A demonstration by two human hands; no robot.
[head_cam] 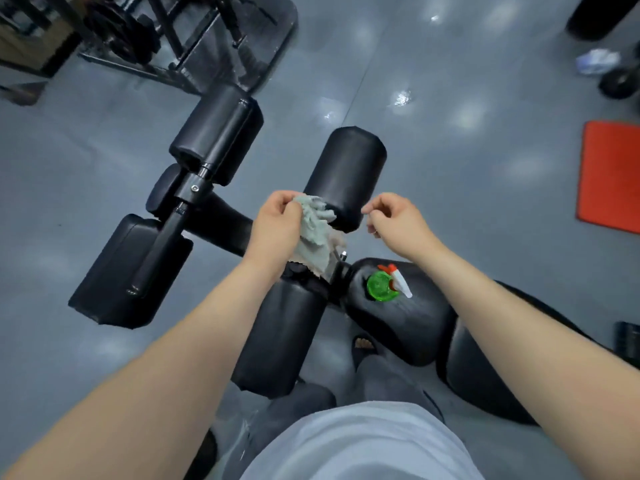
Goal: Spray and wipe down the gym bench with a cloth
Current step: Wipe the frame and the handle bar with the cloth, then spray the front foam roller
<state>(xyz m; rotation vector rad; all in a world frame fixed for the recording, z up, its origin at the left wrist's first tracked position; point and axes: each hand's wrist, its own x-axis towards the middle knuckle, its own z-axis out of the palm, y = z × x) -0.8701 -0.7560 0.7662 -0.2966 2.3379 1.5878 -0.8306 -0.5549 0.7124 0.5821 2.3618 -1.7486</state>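
Note:
The black padded gym bench (412, 320) runs from the lower right towards the middle, with roller pads ahead of it. My left hand (277, 223) grips a crumpled grey cloth (313, 233) against the near end of the upper roller pad (349, 171). To the right of that pad my right hand (394, 220) hovers with its fingers curled, holding nothing that I can see. A green spray bottle (382, 285) with a red and white nozzle stands on the bench seat, just below my right wrist.
A lower roller pad (280, 337) lies under my left forearm. More black pads on a metal bar (194, 188) stand to the left. A weight rack (138, 32) fills the far left. An orange mat (611, 174) lies on the grey floor at right. My sandalled foot (363, 344) shows below.

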